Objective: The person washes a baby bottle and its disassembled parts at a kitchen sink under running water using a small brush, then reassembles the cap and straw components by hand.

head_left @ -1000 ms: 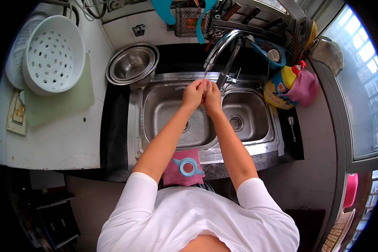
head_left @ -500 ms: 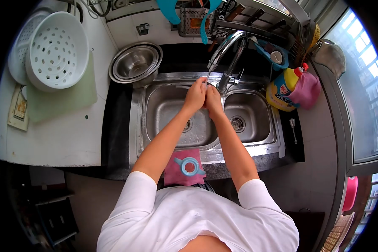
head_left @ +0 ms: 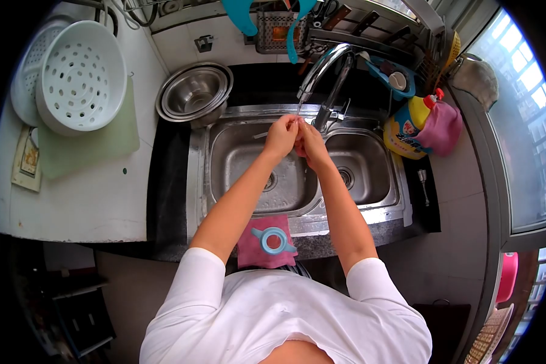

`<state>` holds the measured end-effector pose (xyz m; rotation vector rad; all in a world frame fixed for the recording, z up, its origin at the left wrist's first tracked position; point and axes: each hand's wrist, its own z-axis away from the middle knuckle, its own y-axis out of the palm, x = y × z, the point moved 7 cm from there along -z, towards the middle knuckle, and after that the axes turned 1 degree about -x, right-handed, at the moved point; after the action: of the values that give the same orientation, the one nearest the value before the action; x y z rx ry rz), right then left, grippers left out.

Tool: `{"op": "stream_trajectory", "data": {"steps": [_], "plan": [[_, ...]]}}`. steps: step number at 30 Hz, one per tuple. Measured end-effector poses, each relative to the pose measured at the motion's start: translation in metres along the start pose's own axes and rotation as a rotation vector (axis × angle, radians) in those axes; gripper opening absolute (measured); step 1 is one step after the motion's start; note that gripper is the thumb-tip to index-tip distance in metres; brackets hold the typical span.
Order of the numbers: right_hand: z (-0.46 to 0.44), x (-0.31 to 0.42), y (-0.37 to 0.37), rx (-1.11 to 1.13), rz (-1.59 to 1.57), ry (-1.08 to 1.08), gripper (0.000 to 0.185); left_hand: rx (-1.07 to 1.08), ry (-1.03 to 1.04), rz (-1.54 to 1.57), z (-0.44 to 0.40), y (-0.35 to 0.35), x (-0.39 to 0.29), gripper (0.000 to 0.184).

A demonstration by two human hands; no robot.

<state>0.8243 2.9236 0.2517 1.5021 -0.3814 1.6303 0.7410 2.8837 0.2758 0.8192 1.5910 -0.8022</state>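
Note:
Under the chrome faucet (head_left: 314, 74), a thin stream of water runs down onto my hands. My left hand (head_left: 281, 137) and my right hand (head_left: 311, 144) touch each other at the fingers, above the large basin of the steel sink (head_left: 249, 161). The fingers of both are curled together; whether something small lies between them is hidden. A pale strip (head_left: 260, 135) shows just left of my left hand. A pink cloth (head_left: 249, 253) with a light blue ring-shaped piece (head_left: 284, 246) hangs at the front edge of the counter.
Nested steel bowls (head_left: 195, 92) stand behind the sink on the left. A white colander (head_left: 82, 76) rests on a green board (head_left: 118, 136). To the right are a yellow detergent bottle (head_left: 400, 130) with a pink cloth, a blue basket (head_left: 406, 91) and a small brush-like tool (head_left: 423, 187).
My right hand has shifted slightly right and down and turned, its fingers still against those of my left hand. The view has moved a little.

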Motion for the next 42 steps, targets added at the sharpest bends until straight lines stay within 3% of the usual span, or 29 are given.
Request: {"op": "stream_trajectory", "data": {"steps": [4, 6, 10, 13, 15, 20, 22, 25, 29, 30, 32, 33, 35, 38, 42], "plan": [[-0.001, -0.004, 0.001, -0.029, 0.003, -0.017, 0.034, 0.098, -0.074, 0.104, 0.01, 0.009, -0.002, 0.025], [-0.002, -0.007, -0.001, -0.149, -0.114, 0.013, 0.034, 0.068, 0.184, -0.163, 0.011, 0.009, -0.01, 0.03], [-0.001, -0.006, -0.002, -0.126, -0.076, 0.002, 0.034, 0.068, 0.331, -0.445, 0.014, 0.004, -0.024, 0.035], [0.002, -0.001, -0.001, -0.059, -0.067, 0.049, 0.036, 0.197, 0.207, -0.305, 0.009, -0.002, -0.022, 0.037], [0.002, 0.003, 0.0, -0.007, 0.005, 0.032, 0.037, 0.405, -0.097, 0.191, 0.008, 0.003, -0.006, 0.036], [0.0, 0.004, -0.002, -0.053, 0.091, -0.021, 0.039, 0.331, -0.136, 0.237, 0.007, 0.001, 0.0, 0.034], [0.002, 0.007, -0.003, -0.102, 0.152, -0.049, 0.04, 0.254, 0.034, 0.071, 0.003, 0.003, -0.004, 0.028], [0.002, 0.006, -0.004, -0.131, 0.302, -0.044, 0.044, 0.196, 0.125, -0.197, 0.005, 0.002, -0.02, 0.021], [0.002, 0.024, 0.005, -0.171, 0.663, -0.314, 0.043, 0.113, 0.243, -0.235, -0.008, 0.0, -0.013, 0.019], [0.005, 0.032, 0.01, -0.182, 0.794, -0.408, 0.042, 0.112, 0.154, -0.173, -0.014, -0.003, -0.005, 0.02], [0.007, 0.033, 0.014, -0.203, 0.828, -0.403, 0.04, 0.143, -0.114, 0.088, -0.015, -0.003, 0.004, 0.021], [0.007, 0.034, 0.015, -0.221, 0.86, -0.401, 0.038, 0.143, -0.115, 0.088, -0.013, -0.004, -0.004, 0.021], [0.008, 0.036, 0.015, -0.256, 0.841, -0.377, 0.036, 0.12, -0.324, 0.363, -0.009, -0.001, -0.001, 0.02], [0.014, 0.051, 0.002, -0.496, 0.725, -0.469, 0.038, 0.141, -0.316, 0.594, -0.008, 0.004, -0.002, 0.021], [-0.008, 0.039, -0.016, -0.444, 0.646, -0.384, 0.041, 0.15, -0.302, 0.721, 0.005, 0.008, -0.001, 0.026]]}}
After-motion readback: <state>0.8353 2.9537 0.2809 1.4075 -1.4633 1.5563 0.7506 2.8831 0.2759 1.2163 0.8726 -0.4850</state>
